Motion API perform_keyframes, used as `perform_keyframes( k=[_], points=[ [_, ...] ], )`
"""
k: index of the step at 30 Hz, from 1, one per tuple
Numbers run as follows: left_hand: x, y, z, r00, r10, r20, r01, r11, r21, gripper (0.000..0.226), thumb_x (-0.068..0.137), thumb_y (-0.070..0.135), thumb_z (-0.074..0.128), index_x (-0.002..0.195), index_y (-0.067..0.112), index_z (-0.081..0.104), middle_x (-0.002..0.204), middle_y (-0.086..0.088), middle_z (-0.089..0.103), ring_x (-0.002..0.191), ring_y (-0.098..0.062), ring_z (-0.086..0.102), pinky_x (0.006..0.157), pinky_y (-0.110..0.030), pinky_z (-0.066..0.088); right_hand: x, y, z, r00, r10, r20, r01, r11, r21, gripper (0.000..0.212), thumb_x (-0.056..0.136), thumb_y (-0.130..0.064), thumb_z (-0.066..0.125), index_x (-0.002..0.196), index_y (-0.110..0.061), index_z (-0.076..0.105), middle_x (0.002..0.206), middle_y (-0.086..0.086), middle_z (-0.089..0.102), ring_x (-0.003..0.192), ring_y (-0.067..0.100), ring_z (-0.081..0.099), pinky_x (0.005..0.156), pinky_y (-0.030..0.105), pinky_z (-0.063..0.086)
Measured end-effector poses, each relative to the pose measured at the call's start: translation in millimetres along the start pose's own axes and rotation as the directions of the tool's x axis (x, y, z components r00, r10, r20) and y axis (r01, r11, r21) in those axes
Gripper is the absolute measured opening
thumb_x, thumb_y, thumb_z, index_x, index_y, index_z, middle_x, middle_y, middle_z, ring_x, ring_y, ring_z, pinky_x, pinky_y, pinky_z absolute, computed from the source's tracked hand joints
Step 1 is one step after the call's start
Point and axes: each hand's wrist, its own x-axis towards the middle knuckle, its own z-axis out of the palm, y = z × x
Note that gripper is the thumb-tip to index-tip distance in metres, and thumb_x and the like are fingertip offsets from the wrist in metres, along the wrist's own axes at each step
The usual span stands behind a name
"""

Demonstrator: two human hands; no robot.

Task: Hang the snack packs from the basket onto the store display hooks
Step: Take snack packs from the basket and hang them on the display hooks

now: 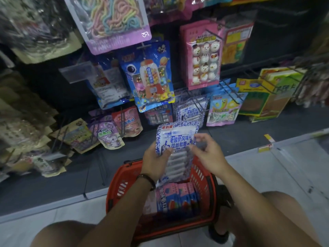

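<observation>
Snack pack (175, 139), blue-and-white, is held upright above the basket (122, 177), between it and the display, top end pointed far toward the hooks. Left hand (156, 161) is wrapped round the pack's left edge, thumb laid on the front. Right hand (208, 152) is pinched on the right edge by the fingertips. The two-hand hold is judged to be for keeping the floppy pack flat and square so its top can be lined up. The hang hole itself cannot be made out. Matching packs (190, 111) are hung on a wire hook (197, 104) just far of the held pack, so that is the likely target. Basket is set on the floor between the knees, near side, so the other packs (178, 196) are within reach. Task is judged midway: one pack is out but not yet hung, and several are left inside.
</observation>
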Motion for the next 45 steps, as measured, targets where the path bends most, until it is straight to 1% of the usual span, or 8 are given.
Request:
perform_keyframes(
  k=[4,10,14,19,26,32,38,45],
  points=[
    [19.7,7.6,-5.1,0.999,0.027,0.037,-0.027,0.999,-0.024,0.017,0.108,0.030,0.064,0.117,0.044,0.067,0.112,0.022,0.073,0.101,0.008,0.068,0.092,-0.018,0.057,7.8,-1.8,-12.6,0.996,0.085,-0.002,-0.083,0.972,0.221,0.063,0.096,-0.032,0.078,0.150,-0.025,0.048,0.118,-0.007,0.068,0.089,0.018,0.068,0.073,0.030,0.051],
    [41.5,17.4,-3.3,0.995,0.037,0.091,-0.033,0.999,-0.042,0.027,0.107,0.035,0.063,0.126,0.019,0.073,0.114,0.018,0.074,0.096,0.016,0.068,0.077,-0.004,0.052,11.2,-7.8,-23.1,0.993,0.042,-0.107,-0.004,0.942,0.335,0.033,0.104,-0.025,0.068,0.108,0.006,0.057,0.079,0.030,0.056,0.050,0.021,0.063,0.046,0.030,0.044],
    [56.1,14.5,5.4,0.992,0.115,0.041,-0.116,0.993,0.015,0.031,0.104,0.047,0.065,0.122,0.022,0.065,0.115,0.008,0.072,0.103,-0.005,0.068,0.092,-0.019,0.053,25.8,-8.4,-32.6,0.987,0.043,-0.153,0.017,0.930,0.368,0.031,0.103,-0.015,0.070,0.080,-0.001,0.054,0.069,0.030,0.065,0.057,0.025,0.069,0.055,0.035,0.054],
    [71.4,15.6,27.5,0.966,0.191,-0.174,-0.160,0.971,0.176,0.023,0.096,0.041,0.078,0.080,0.031,0.066,0.065,0.011,0.061,0.072,-0.014,0.062,0.075,-0.035,0.054,60.1,-9.1,-51.5,0.989,0.090,-0.118,-0.035,0.912,0.408,0.019,0.100,0.001,0.068,0.088,-0.009,0.057,0.076,0.018,0.066,0.068,0.025,0.077,0.062,0.034,0.064],
    [97.6,4.2,76.7,0.990,0.060,-0.127,-0.068,0.996,-0.056,0.020,0.095,0.020,0.081,0.101,0.039,0.075,0.085,0.000,0.081,0.084,-0.020,0.080,0.080,-0.047,0.066,108.7,-3.2,-78.5,0.977,0.195,0.088,-0.213,0.875,0.435,0.035,0.098,-0.014,0.074,0.126,0.004,0.062,0.097,0.010,0.074,0.091,0.036,0.078,0.085,0.041,0.067],
    [136.1,-11.0,112.2,0.985,-0.169,-0.024,0.159,0.962,-0.223,0.007,0.090,0.044,0.083,0.093,0.038,0.083,0.090,-0.007,0.084,0.092,-0.034,0.081,0.085,-0.054,0.066,136.5,38.3,-68.7,0.935,0.353,0.021,-0.328,0.844,0.424,0.029,0.099,-0.025,0.076,0.114,-0.008,0.057,0.113,0.015,0.067,0.102,0.041,0.077,0.095,0.052,0.063],
    [170.8,-17.5,139.0,0.954,-0.300,-0.001,0.286,0.912,-0.295,0.009,0.096,0.042,0.079,0.098,0.034,0.081,0.080,-0.003,0.080,0.073,-0.029,0.073,0.061,-0.042,0.065,166.2,47.6,-69.3,0.884,0.468,-0.002,-0.427,0.807,0.409,0.083,0.101,-0.039,0.072,0.164,-0.009,0.028,0.113,-0.003,0.050,0.101,0.039,0.076,0.091,0.049,0.063],
    [196.2,-19.5,149.0,0.930,-0.367,-0.001,0.342,0.869,-0.357,0.035,0.095,0.044,0.079,0.118,0.018,0.079,0.085,-0.028,0.075,0.066,-0.030,0.070,0.046,-0.024,0.054,183.1,46.9,-59.3,0.889,0.435,-0.141,-0.370,0.865,0.340,0.104,0.082,-0.067,0.076,0.161,-0.013,0.037,0.150,0.010,0.057,0.125,0.038,0.067,0.104,0.058,0.057]
  ],
)
